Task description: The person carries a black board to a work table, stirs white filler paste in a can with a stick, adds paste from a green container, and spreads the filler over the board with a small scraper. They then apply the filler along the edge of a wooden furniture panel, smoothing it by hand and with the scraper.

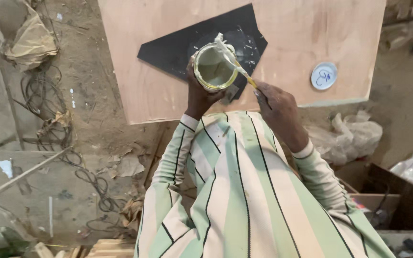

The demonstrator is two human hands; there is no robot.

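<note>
My left hand (201, 95) grips a round open tin (214, 68) of pale yellowish glue and holds it up above a plywood board (302, 38). My right hand (277, 109) holds a brush with a yellow handle (239, 67), whose glue-coated bristles rest on the tin's far rim. Under the tin a dark angular sheet (173, 50) lies on the board, with wet smears near its right end. My striped green and cream sleeves fill the lower part of the view.
A round white lid (323, 76) lies on the board's right side. Tangled black cables (44, 91) and paper scraps cover the dirt floor at left. A crumpled plastic bag (352, 136) sits beyond the board's right edge, wooden boxes at lower right.
</note>
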